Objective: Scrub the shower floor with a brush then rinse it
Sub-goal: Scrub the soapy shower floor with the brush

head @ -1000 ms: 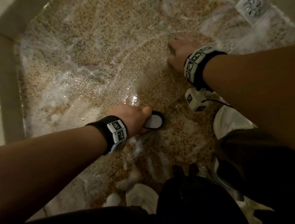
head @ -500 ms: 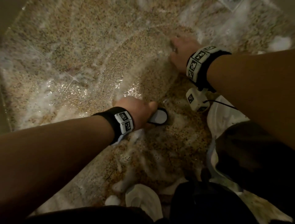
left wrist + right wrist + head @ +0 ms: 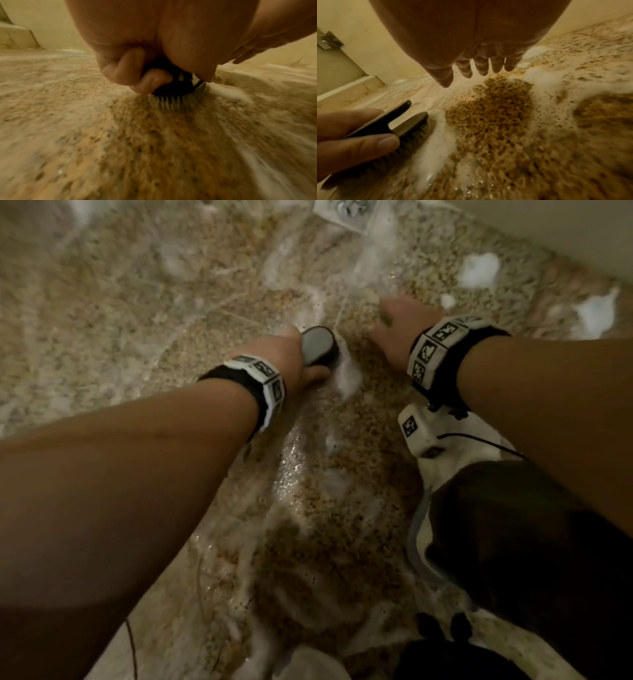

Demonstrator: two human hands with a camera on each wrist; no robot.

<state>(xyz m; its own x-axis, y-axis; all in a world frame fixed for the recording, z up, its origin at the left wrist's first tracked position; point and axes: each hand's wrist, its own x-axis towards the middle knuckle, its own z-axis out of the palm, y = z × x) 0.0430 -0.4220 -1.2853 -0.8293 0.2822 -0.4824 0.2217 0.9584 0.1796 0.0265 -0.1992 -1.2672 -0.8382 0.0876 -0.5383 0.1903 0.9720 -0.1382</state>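
— Overhead, the scrub brush (image 3: 319, 345) is gripped by the left hand (image 3: 291, 358) on the soapy shower floor (image 3: 137, 313); the right hand (image 3: 399, 332) is spread flat beside it.

— From the left wrist, bristles (image 3: 173, 103) are seen pressed down. A skid could be caused by foam (image 3: 435, 146).

— From the right wrist, straight fingers (image 3: 481, 66) are seen; support could be lost.

Speckled tan shower floor (image 3: 113, 313), wet and glossy — streaked with white foam (image 3: 349, 374) beside the dark scrub brush (image 3: 320, 345), bristles down on the stone. More suds (image 3: 478, 270) scattered near the wall; square drain grate (image 3: 346, 212) at the far edge, blurred.
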